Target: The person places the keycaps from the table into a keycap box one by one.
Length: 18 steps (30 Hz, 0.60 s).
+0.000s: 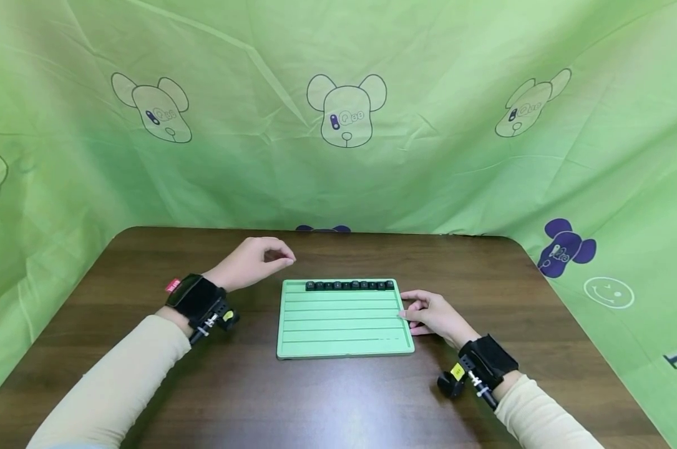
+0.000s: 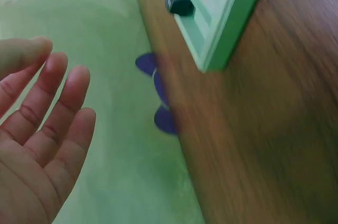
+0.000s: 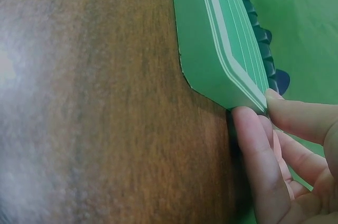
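A light green grooved board (image 1: 344, 316) lies on the table, with a row of small black cube-like pieces (image 1: 346, 285) along its far edge. At the board's right edge, my right hand (image 1: 438, 317) pinches the rim, thumb on the top edge and fingers against the side, as the right wrist view shows. My left hand (image 1: 253, 262) hovers beyond the board's far left corner, holding nothing. Its fingers (image 2: 70, 94) are loosely bent in the left wrist view, and the thumb comes near the index finger. The undersides of the right fingers are partly hidden.
The brown wooden table (image 1: 338, 399) has rounded far corners. Behind and beside it hangs a green curtain (image 1: 248, 168) printed with bear heads. Black wrist straps with small cameras (image 1: 450, 384) sit on both wrists.
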Available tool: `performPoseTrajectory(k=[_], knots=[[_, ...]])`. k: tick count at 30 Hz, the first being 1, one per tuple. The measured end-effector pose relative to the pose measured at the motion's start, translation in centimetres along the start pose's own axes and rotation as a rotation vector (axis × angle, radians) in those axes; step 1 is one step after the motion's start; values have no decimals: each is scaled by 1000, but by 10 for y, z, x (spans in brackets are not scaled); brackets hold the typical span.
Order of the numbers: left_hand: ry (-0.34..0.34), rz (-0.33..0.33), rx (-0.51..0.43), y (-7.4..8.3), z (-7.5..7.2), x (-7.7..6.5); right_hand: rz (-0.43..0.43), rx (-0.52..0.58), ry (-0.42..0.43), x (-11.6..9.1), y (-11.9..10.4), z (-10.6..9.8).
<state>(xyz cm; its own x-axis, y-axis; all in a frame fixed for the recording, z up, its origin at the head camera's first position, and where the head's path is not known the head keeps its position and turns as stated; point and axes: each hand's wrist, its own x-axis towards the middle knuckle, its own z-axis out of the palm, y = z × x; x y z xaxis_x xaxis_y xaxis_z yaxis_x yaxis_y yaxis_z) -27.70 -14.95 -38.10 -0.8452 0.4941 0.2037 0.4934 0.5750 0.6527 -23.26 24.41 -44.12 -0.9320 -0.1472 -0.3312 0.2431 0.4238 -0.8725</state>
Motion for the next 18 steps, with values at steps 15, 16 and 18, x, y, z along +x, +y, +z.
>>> performPoseTrajectory(k=[15, 16, 18], knots=[[38, -126, 123, -44, -38, -57, -4, -9, 3, 0, -2, -1], [38, -144, 132, -47, -40, -61, -1, -10, 3, 0, -1, 0], [35, -183, 142, -55, -43, -67, 3, -12, 1, 1, 0, 1]])
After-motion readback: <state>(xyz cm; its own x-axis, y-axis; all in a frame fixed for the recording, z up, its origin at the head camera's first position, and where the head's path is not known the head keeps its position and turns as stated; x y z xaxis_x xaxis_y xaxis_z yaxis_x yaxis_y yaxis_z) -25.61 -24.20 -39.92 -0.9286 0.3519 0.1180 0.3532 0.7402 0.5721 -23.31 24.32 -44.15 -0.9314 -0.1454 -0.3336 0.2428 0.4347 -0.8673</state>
